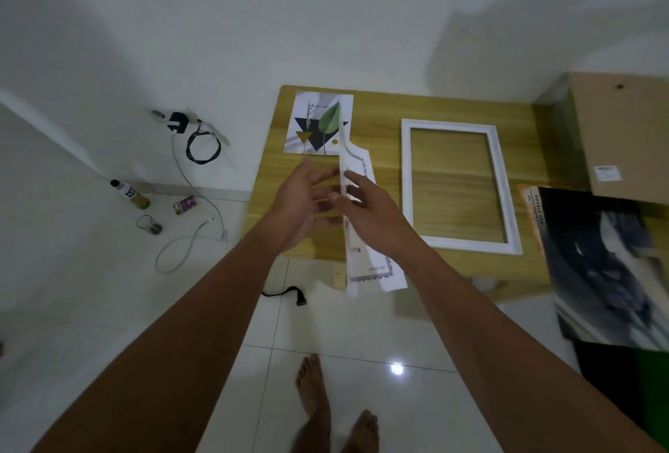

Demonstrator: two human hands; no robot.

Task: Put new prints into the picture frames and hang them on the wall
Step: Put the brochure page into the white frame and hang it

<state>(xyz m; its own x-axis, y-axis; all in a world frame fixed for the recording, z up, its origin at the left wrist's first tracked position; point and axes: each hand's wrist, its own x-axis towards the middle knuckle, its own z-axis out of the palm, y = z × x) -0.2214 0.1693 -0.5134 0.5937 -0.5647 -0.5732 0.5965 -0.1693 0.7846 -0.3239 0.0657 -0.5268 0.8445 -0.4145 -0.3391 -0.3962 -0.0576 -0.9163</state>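
White rectangular picture frame (503, 181) empty, mid wooden table (380, 105) | our right hand (373, 217) pinches bordered white paper sheet (374, 271) over near-left edge, left hand (300, 199) spread alongside | we judge: swapping prints | next: far-left-corner leaf print (318, 123) into frame

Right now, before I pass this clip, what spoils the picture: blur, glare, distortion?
Head view: motion blur smears the left hand, the right hand and the bordered sheet between them. Head view: a small glare spot shines on the floor tile. Head view: the wide lens bends the table edges; the white frame reads sharp.
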